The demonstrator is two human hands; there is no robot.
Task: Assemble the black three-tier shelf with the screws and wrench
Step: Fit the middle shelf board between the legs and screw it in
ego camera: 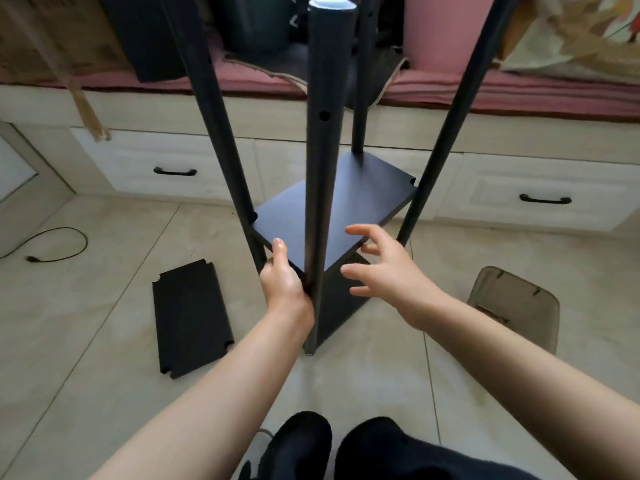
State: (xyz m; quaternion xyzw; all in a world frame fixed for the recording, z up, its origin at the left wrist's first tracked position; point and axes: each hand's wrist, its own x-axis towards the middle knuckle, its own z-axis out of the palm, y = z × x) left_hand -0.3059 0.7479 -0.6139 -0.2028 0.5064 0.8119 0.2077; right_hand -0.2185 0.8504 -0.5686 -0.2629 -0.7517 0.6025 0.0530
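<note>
The black shelf frame stands on the tiled floor, its four black poles rising past the camera. The nearest pole (323, 161) runs down the middle of the view. A black shelf board (353, 199) sits between the poles, above a lower board (341, 306). My left hand (282, 275) grips the near edge of the upper board next to the nearest pole, thumb on top. My right hand (384, 271) hovers to the right of that pole, fingers spread and holding nothing. A third black board (190, 317) lies flat on the floor at the left. No screws or wrench show.
A translucent brown plastic stool (516, 303) stands at the right. White drawers with black handles (175, 172) run along the back under a pink cushioned bench (519, 95). A black cable (59, 244) lies on the floor at far left. My black-clad legs (346, 448) are at the bottom.
</note>
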